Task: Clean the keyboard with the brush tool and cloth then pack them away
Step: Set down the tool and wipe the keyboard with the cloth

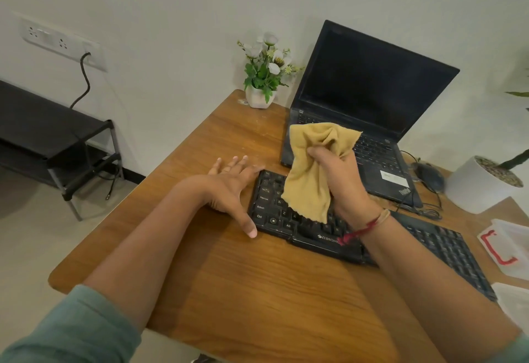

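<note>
The keyboard point(315, 236) lies across the middle of the tabletop point(257, 291), running toward its right edge, just in front of the laptop point(372, 85). The left hand point(229, 188) rests open with fingers spread against the keyboard's left end, thumb at its near corner, probably to stop it sliding. The right hand point(340, 179) grips a bunched yellow cloth point(309, 173) above the keys, seemingly ready to wipe. No brush is in sight

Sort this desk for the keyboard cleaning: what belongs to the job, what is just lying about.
Job: keyboard; yellow cloth, gripped by the right hand; left hand, resting at the keyboard's left end.
Lying about: laptop; mouse; flower pot; white planter.
</note>
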A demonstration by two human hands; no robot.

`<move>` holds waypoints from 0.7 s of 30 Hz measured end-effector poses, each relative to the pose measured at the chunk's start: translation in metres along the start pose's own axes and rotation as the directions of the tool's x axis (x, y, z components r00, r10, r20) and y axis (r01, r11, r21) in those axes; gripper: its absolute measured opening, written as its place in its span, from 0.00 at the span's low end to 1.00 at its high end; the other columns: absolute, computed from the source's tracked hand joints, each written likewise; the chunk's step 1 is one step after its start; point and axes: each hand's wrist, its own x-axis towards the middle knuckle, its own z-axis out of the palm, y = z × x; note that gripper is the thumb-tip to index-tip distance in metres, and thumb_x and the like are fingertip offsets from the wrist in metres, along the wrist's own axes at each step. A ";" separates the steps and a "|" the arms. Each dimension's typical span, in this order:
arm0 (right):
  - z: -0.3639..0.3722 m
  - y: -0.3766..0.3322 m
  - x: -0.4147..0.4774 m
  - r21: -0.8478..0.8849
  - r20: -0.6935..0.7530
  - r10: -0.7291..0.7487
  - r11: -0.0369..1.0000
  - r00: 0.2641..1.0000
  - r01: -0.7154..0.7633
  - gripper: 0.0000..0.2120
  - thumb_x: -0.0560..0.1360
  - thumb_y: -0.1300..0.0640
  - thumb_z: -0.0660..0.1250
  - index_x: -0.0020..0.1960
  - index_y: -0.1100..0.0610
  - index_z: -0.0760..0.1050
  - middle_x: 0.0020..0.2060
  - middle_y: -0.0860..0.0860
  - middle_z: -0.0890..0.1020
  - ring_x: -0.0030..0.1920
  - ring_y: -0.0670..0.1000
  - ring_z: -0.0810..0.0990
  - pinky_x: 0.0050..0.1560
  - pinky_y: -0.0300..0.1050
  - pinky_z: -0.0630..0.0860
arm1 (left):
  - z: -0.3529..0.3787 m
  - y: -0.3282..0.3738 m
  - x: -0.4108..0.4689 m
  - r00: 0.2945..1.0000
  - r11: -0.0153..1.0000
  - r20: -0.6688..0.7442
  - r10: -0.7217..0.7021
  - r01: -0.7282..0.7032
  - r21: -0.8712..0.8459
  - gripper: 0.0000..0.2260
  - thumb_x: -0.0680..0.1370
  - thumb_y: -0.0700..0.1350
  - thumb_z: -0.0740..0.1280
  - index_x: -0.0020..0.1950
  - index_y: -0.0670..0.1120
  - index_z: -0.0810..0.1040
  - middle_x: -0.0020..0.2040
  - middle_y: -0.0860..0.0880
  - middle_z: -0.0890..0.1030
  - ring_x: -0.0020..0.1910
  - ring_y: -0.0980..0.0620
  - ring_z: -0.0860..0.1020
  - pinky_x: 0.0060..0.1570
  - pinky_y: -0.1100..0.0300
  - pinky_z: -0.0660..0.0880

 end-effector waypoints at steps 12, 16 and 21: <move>-0.003 -0.005 0.034 -0.247 0.041 -0.028 0.968 0.999 0.037 0.14 0.70 0.74 0.64 0.47 0.58 0.79 0.47 0.51 0.83 0.40 0.45 0.78 0.41 0.40 0.78 | -0.001 0.000 -0.001 1.000 1.000 -0.008 0.008 -0.008 -0.009 0.61 0.57 0.68 0.75 0.75 0.60 0.34 0.76 0.50 0.33 0.73 0.49 0.29 0.69 0.44 0.28; 0.002 -0.004 0.056 -0.537 0.132 -0.010 0.840 0.991 0.080 0.08 0.73 0.66 0.66 0.51 0.62 0.80 0.46 0.55 0.83 0.41 0.51 0.79 0.44 0.46 0.78 | -0.001 0.002 -0.001 1.000 1.000 -0.006 0.007 -0.007 -0.006 0.61 0.57 0.68 0.75 0.75 0.59 0.34 0.76 0.50 0.32 0.73 0.49 0.29 0.69 0.45 0.27; 0.018 0.005 0.064 -0.777 0.364 -0.030 0.542 0.931 0.321 0.12 0.73 0.68 0.66 0.46 0.52 0.78 0.44 0.47 0.79 0.45 0.45 0.76 0.41 0.35 0.72 | -0.002 0.004 -0.002 1.000 1.000 -0.020 -0.002 0.001 -0.023 0.64 0.58 0.68 0.75 0.75 0.54 0.31 0.76 0.50 0.32 0.73 0.51 0.30 0.70 0.46 0.28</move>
